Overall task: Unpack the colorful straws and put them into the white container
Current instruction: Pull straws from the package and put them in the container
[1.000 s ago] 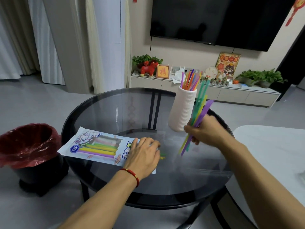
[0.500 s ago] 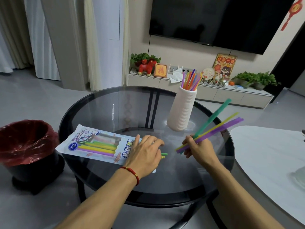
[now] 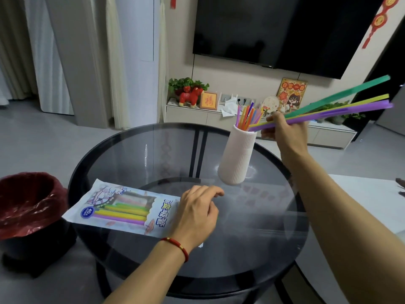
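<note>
Crinkled red plastic lines the dark bin (image 3: 26, 207) I see at far left, just off the rim of the round smoked-glass table (image 3: 153, 154), where the glossy straw packet (image 3: 122, 210) marked "40" lies flat with yellow, green and purple straws showing through its window. My left hand (image 3: 197, 213) rests on the packet's right end, fingers loosely curled and gripping nothing I can make out. Beyond open glass stands the ribbed white container (image 3: 237, 159) holding straws, and my right hand (image 3: 282, 128) pinches a fan of green, yellow and purple straws (image 3: 341, 104), their near ends at its rim.
</note>
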A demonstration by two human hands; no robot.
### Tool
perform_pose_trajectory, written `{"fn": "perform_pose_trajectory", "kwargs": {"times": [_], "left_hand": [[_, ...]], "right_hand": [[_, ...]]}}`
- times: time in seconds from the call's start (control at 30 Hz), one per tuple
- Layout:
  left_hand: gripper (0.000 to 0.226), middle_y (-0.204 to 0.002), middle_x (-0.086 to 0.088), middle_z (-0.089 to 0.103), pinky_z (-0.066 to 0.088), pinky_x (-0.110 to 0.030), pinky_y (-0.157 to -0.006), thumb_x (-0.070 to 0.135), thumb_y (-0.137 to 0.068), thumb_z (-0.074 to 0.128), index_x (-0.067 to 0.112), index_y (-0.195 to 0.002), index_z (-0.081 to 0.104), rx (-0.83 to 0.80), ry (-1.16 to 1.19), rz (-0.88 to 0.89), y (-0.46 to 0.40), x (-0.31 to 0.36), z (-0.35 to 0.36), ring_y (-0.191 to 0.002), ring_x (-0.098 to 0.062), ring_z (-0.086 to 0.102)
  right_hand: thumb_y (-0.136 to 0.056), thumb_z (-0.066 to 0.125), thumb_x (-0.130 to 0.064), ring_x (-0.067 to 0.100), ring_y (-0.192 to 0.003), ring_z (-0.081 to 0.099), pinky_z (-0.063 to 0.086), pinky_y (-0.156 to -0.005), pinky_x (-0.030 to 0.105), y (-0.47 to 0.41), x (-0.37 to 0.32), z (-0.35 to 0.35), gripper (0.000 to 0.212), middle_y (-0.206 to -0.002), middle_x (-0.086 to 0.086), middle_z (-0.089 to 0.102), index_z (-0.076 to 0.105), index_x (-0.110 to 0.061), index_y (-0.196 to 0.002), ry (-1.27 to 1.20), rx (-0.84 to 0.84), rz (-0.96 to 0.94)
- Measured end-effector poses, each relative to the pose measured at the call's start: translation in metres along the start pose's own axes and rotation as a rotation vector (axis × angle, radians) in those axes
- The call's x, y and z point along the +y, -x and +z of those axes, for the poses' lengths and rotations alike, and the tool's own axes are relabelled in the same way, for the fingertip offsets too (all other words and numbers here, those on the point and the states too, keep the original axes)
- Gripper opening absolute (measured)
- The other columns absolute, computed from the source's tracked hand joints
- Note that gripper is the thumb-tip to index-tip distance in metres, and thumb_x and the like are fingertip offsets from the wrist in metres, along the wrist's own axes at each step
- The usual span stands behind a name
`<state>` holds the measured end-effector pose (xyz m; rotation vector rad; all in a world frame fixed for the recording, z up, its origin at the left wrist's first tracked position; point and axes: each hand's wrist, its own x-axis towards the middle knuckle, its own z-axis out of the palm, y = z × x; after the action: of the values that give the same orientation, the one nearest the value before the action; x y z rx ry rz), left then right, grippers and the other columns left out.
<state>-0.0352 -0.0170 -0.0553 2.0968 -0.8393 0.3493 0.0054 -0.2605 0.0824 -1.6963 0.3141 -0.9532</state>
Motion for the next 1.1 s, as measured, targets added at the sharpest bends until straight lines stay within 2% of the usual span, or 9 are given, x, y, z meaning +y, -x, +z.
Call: {"fn": "perform_pose_trajectory", "kwargs": {"times": [0.17, 0.23, 0.37, 0.5, 0.57, 0.67, 0.87, 1.0, 1.1], "left_hand": [[0.037, -0.111, 0.013, 0.063, 0.042, -0.034, -0.100, 0.004, -0.088, 0.052, 0.026, -0.115, 0.062, -0.032, -0.027, -0.031, -0.001, -0.007, -0.002, -0.109, -0.007, 0.052], [0.037, -0.111, 0.015, 0.061, 0.042, -0.033, -0.100, 0.005, -0.088, 0.051, 0.027, -0.115, 0.061, -0.038, -0.029, -0.035, -0.002, -0.008, -0.003, -0.109, -0.005, 0.051], [0.038, -0.110, 0.019, 0.057, 0.041, -0.032, -0.100, 0.006, -0.088, 0.050, 0.029, -0.116, 0.060, -0.038, -0.033, -0.040, -0.004, -0.006, -0.004, -0.111, -0.003, 0.049], [0.038, -0.107, 0.025, 0.047, 0.042, -0.031, -0.101, 0.007, -0.089, 0.051, 0.031, -0.117, 0.059, -0.046, -0.036, -0.058, -0.004, -0.004, -0.003, -0.111, 0.000, 0.047], [0.038, -0.107, 0.024, 0.046, 0.042, -0.032, -0.101, 0.007, -0.090, 0.051, 0.032, -0.118, 0.058, -0.055, -0.037, -0.066, -0.004, -0.005, -0.003, -0.111, -0.001, 0.046], [0.039, -0.110, 0.022, 0.050, 0.043, -0.032, -0.101, 0.008, -0.090, 0.050, 0.032, -0.119, 0.056, -0.064, -0.043, -0.072, -0.003, -0.007, -0.003, -0.112, -0.002, 0.046], [0.040, -0.117, 0.017, 0.055, 0.044, -0.031, -0.100, 0.009, -0.089, 0.050, 0.032, -0.121, 0.054, -0.053, -0.055, -0.071, -0.004, -0.013, -0.001, -0.114, -0.003, 0.046], [0.039, -0.122, 0.012, 0.056, 0.043, -0.032, -0.100, 0.013, -0.089, 0.049, 0.032, -0.124, 0.052, -0.071, -0.074, -0.094, -0.004, -0.017, -0.002, -0.114, -0.005, 0.045], [0.044, -0.128, 0.012, 0.054, 0.039, -0.034, -0.104, 0.027, -0.085, 0.050, 0.031, -0.129, 0.051, -0.142, -0.154, -0.085, -0.004, -0.021, -0.006, -0.120, -0.009, 0.044]], "right_hand": [[-0.096, 0.061, -0.019, 0.033, -0.081, 0.080, 0.066, -0.078, 0.051, -0.028, -0.008, 0.021, 0.020, -0.089, 0.019, 0.078, 0.071, -0.010, -0.081, 0.280, -0.039, -0.018], [-0.093, 0.063, -0.019, 0.039, -0.086, 0.077, 0.064, -0.080, 0.054, -0.034, -0.011, 0.027, 0.023, -0.091, 0.024, 0.078, 0.073, -0.001, -0.083, 0.420, -0.061, -0.055], [-0.094, 0.068, -0.020, 0.030, -0.078, 0.078, 0.066, -0.071, 0.044, -0.046, -0.017, 0.039, 0.024, -0.091, 0.019, 0.078, 0.072, 0.003, -0.093, 0.549, -0.143, -0.059], [-0.093, 0.075, -0.030, 0.015, -0.060, 0.070, 0.059, -0.048, 0.021, -0.047, -0.020, 0.044, 0.024, -0.080, 0.010, 0.074, 0.069, -0.010, -0.083, 0.590, -0.283, 0.042], [-0.094, 0.073, -0.034, 0.018, -0.061, 0.070, 0.064, -0.060, 0.029, -0.047, -0.024, 0.045, 0.031, -0.081, 0.012, 0.076, 0.074, -0.004, -0.089, 0.569, -0.297, 0.036], [-0.095, 0.073, -0.033, 0.019, -0.062, 0.071, 0.061, -0.060, 0.031, -0.049, -0.029, 0.043, 0.036, -0.082, 0.010, 0.075, 0.075, 0.000, -0.108, 0.555, -0.256, -0.027], [-0.092, 0.075, -0.029, 0.029, -0.119, 0.058, 0.051, -0.099, 0.040, -0.043, -0.029, 0.043, 0.060, -0.138, 0.017, 0.056, 0.052, -0.011, -0.145, 0.708, -0.110, -0.301], [-0.105, 0.057, -0.032, 0.035, -0.141, 0.044, 0.035, -0.118, 0.048, -0.030, -0.016, 0.041, 0.054, -0.154, 0.019, 0.050, 0.047, -0.005, -0.151, 0.913, -0.366, -0.374], [-0.105, 0.057, -0.029, 0.035, -0.147, 0.040, 0.031, -0.122, 0.045, -0.026, -0.015, 0.037, 0.057, -0.159, 0.019, 0.046, 0.044, -0.002, -0.154, 0.894, -0.407, -0.365]]}}
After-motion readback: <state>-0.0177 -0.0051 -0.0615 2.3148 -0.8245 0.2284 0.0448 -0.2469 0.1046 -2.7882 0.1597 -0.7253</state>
